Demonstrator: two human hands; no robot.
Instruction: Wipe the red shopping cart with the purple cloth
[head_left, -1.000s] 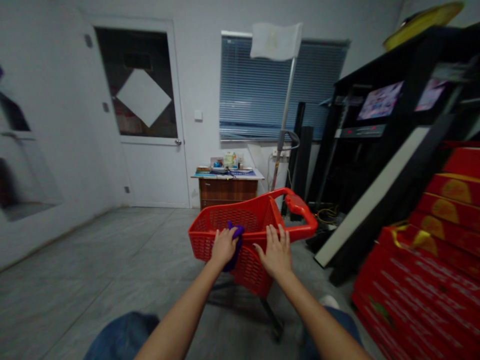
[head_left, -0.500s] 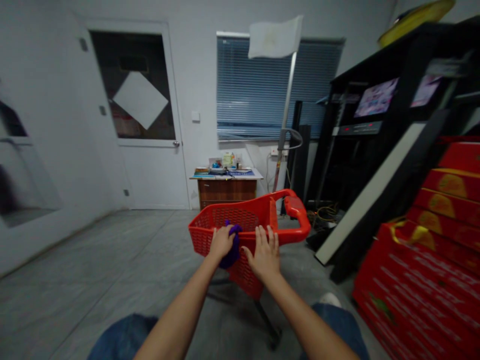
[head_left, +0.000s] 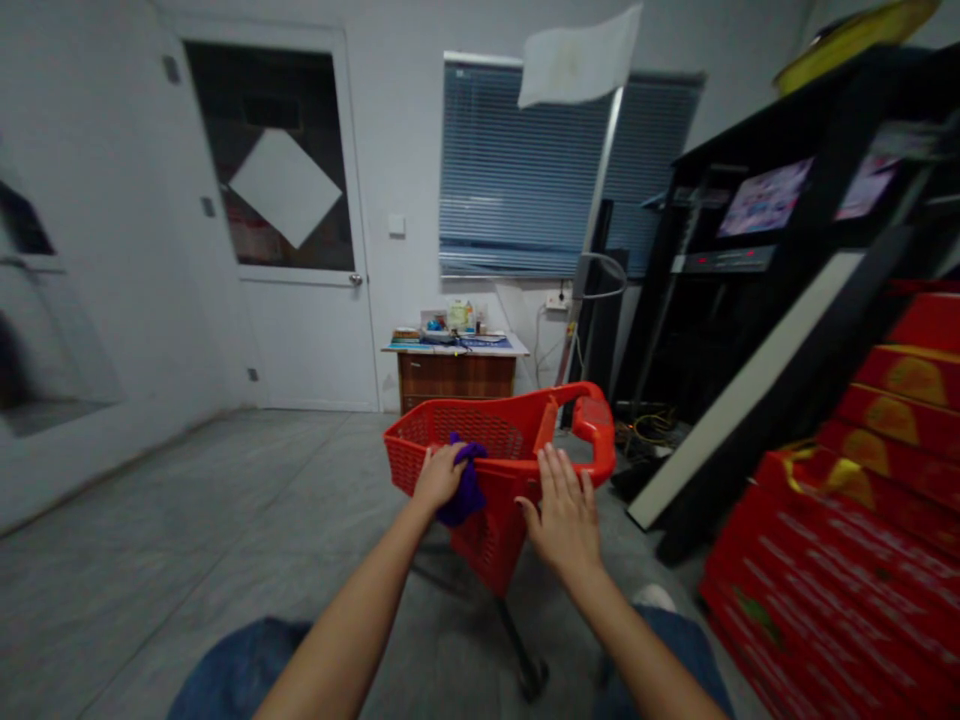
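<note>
A small red plastic shopping cart stands in front of me, its handle to the right and a pole with a white flag rising behind that end. My left hand is closed around a purple cloth at the near rim of the basket. Part of the cloth goes over the rim and part hangs down the outside. Flat against the near side, close to the handle, my right hand has its fingers stretched out and holds nothing.
Stacked red cartons stand close on the right. A pale board leans against a black rack. Against the back wall, a small wooden cabinet bears several items. A white door is at the back left.
My right hand has slid right along the cart's side toward the handle. The left hand keeps the purple cloth at the rim. The cart has turned slightly, and the view has shifted a little.
</note>
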